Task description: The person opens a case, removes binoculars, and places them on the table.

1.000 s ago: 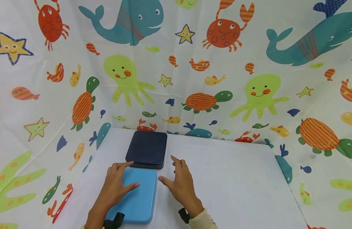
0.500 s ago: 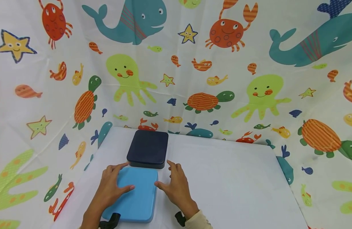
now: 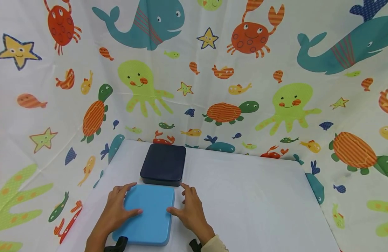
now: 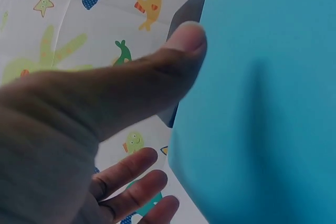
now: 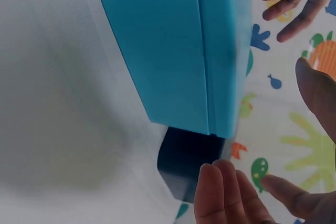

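A light blue flat box [image 3: 153,217] lies on the white table. In the right wrist view a lid seam runs along the side of the blue box [image 5: 163,51]. My left hand [image 3: 114,211] is at its left edge, fingers spread and the thumb [image 4: 157,80] reaching over the top. On the opposite side, my right hand [image 3: 191,211] has its thumb tip overlapping the right edge in the head view, its fingers [image 5: 231,198] extended beside the far corner. Neither hand is curled round the box.
A dark navy box [image 3: 164,164] sits directly behind the blue one, close to its far edge. White table surface [image 3: 250,203] extends to the right. A white cloth [image 3: 194,63] printed with sea animals hangs behind and at the sides.
Both hands have come nearer to me and a little to the left, spreading to either side of the blue box. The two boxes stay in place; the head view has shifted slightly.
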### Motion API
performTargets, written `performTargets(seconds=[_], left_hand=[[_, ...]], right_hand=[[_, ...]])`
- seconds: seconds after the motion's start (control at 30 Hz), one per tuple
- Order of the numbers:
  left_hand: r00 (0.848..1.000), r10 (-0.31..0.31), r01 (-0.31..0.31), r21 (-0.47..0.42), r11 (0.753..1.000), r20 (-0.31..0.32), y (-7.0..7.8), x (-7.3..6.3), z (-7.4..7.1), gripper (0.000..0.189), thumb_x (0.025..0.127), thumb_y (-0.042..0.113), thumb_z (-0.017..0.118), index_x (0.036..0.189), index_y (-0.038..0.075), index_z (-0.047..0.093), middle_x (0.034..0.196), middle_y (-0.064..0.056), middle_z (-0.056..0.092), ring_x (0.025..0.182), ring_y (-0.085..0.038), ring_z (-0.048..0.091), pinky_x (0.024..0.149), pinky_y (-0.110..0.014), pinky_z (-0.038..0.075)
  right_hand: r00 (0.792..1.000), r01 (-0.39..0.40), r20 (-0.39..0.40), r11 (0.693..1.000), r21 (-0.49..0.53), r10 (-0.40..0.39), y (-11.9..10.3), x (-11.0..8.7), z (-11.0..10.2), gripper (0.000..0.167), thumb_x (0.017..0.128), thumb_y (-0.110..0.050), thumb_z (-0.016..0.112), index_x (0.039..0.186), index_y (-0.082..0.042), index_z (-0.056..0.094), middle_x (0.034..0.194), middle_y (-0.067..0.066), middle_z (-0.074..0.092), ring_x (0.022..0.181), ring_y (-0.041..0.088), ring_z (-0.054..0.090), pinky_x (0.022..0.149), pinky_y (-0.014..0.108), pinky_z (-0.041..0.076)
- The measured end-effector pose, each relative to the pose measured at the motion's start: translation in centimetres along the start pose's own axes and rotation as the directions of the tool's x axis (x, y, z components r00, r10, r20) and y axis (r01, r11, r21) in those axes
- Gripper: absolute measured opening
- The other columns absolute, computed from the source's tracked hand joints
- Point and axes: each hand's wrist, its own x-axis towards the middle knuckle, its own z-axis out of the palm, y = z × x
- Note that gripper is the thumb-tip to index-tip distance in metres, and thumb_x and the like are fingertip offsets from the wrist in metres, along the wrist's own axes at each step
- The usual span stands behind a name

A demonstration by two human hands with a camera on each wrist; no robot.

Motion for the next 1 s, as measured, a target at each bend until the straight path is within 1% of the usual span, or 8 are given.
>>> performTargets(seconds=[0.17, 0.23, 0.33, 0.5, 0.7, 0.87, 1.0], left_hand=[[1.000, -0.019, 0.019, -0.004, 1.000, 0.012, -0.8, 0.0, 0.0, 0.109, 0.070, 0.051, 0.097, 0.160, 0.019, 0.043, 0.142, -0.025, 0.048, 0.126, -0.044, 0.049, 0.100, -0.065, 0.056], [1.000, -0.021, 0.021, -0.007, 1.000, 0.023, -1.0, 0.0, 0.0, 0.111, 0.070, 0.051, 0.097, 0.160, 0.019, 0.042, 0.142, -0.024, 0.047, 0.125, -0.044, 0.050, 0.100, -0.064, 0.057], [0.999, -0.025, 0.025, -0.014, 1.000, 0.030, -1.4, 0.0, -0.1, 0.113, 0.069, 0.052, 0.098, 0.161, 0.019, 0.041, 0.144, -0.025, 0.046, 0.124, -0.044, 0.052, 0.098, -0.062, 0.058], [0.999, -0.041, 0.042, -0.023, 0.999, 0.036, -2.2, 0.0, -0.1, 0.116, 0.067, 0.052, 0.098, 0.161, 0.018, 0.040, 0.146, -0.025, 0.044, 0.124, -0.045, 0.056, 0.095, -0.060, 0.060], [0.996, -0.063, 0.066, -0.050, 0.997, 0.068, -3.1, -0.1, 0.1, 0.117, 0.067, 0.048, 0.100, 0.162, 0.016, 0.039, 0.148, -0.025, 0.045, 0.120, -0.038, 0.058, 0.093, -0.055, 0.062], [0.995, -0.069, 0.073, -0.064, 0.995, 0.068, -3.3, 0.0, 0.2, 0.117, 0.067, 0.046, 0.100, 0.162, 0.015, 0.039, 0.146, -0.024, 0.048, 0.115, -0.032, 0.059, 0.092, -0.051, 0.063], [0.995, -0.074, 0.078, -0.065, 0.995, 0.066, -3.3, 0.0, 0.3, 0.116, 0.068, 0.044, 0.100, 0.162, 0.015, 0.038, 0.142, -0.024, 0.051, 0.113, -0.030, 0.059, 0.090, -0.050, 0.064]], right_hand=[[1.000, -0.010, 0.011, 0.999, 0.036, 0.010, 0.2, 0.0, 0.4, 0.100, 0.077, -0.041, 0.096, 0.160, -0.021, 0.044, 0.125, 0.010, 0.058, 0.096, 0.016, 0.058, 0.071, 0.025, 0.049], [1.000, -0.015, 0.020, 0.998, 0.054, 0.014, 0.3, 0.0, 0.6, 0.102, 0.077, -0.040, 0.097, 0.161, -0.022, 0.043, 0.124, 0.011, 0.058, 0.096, 0.017, 0.057, 0.070, 0.025, 0.047], [0.999, -0.032, 0.037, 0.996, 0.082, 0.029, 0.6, -0.1, 1.0, 0.104, 0.076, -0.040, 0.097, 0.162, -0.024, 0.040, 0.123, 0.010, 0.058, 0.095, 0.017, 0.056, 0.070, 0.025, 0.045], [0.998, -0.038, 0.046, 0.992, 0.124, 0.033, 1.3, -0.1, 1.8, 0.108, 0.074, -0.039, 0.098, 0.163, -0.025, 0.038, 0.120, 0.007, 0.058, 0.094, 0.016, 0.056, 0.070, 0.025, 0.044], [0.999, -0.024, 0.048, 0.985, 0.173, 0.016, 1.9, -0.1, 2.5, 0.107, 0.073, -0.035, 0.100, 0.161, -0.022, 0.041, 0.114, 0.005, 0.057, 0.092, 0.017, 0.056, 0.070, 0.023, 0.045], [0.998, -0.015, 0.055, 0.978, 0.209, 0.003, 2.2, -0.2, 2.9, 0.101, 0.073, -0.028, 0.100, 0.157, -0.015, 0.046, 0.110, 0.004, 0.058, 0.090, 0.018, 0.058, 0.070, 0.022, 0.047], [0.998, -0.012, 0.057, 0.971, 0.238, -0.002, 2.2, -0.2, 3.1, 0.097, 0.073, -0.025, 0.100, 0.155, -0.011, 0.049, 0.110, 0.003, 0.059, 0.090, 0.017, 0.059, 0.071, 0.021, 0.047]])
